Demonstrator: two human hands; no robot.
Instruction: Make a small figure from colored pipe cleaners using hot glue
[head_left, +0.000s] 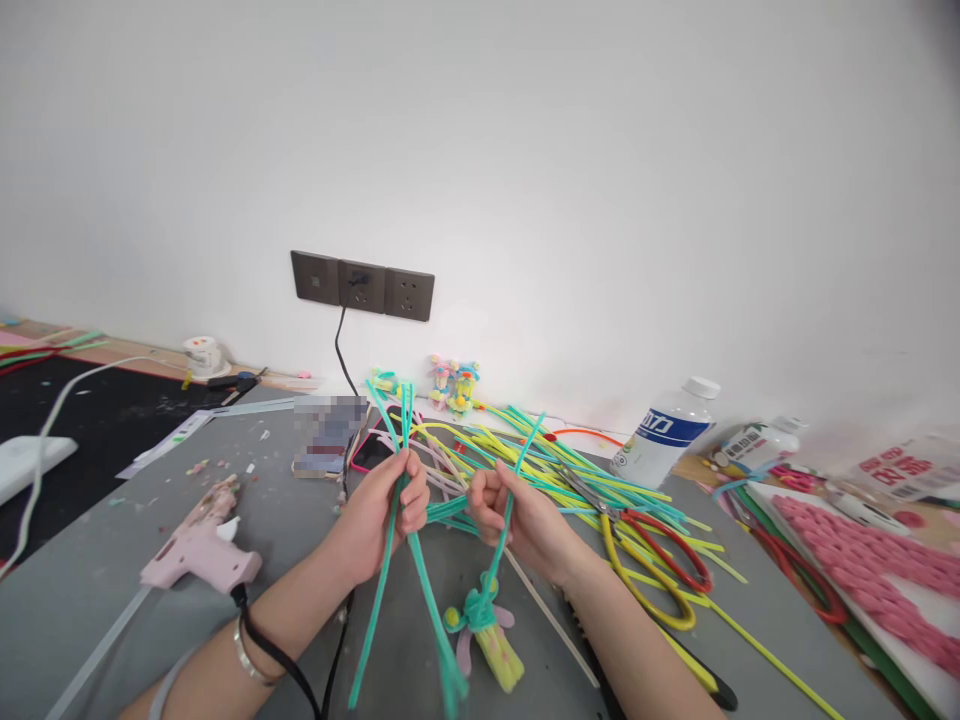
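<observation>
My left hand is closed around several teal pipe cleaners, whose ends stick out above and below the fist. In my right hand, a single teal pipe cleaner is pinched between thumb and fingers. Its lower end runs down to a small pipe-cleaner figure with a teal top, a yellow lower part and pale purple pieces. Whether that figure hangs or rests on the grey table I cannot tell. Behind both hands lies a loose pile of yellow and teal pipe cleaners.
A pink glue gun lies left of my left arm. Scissors with red and yellow handles are right of my right hand. A white bottle stands behind them. Two small figures are by the wall. Pink braided material sits far right.
</observation>
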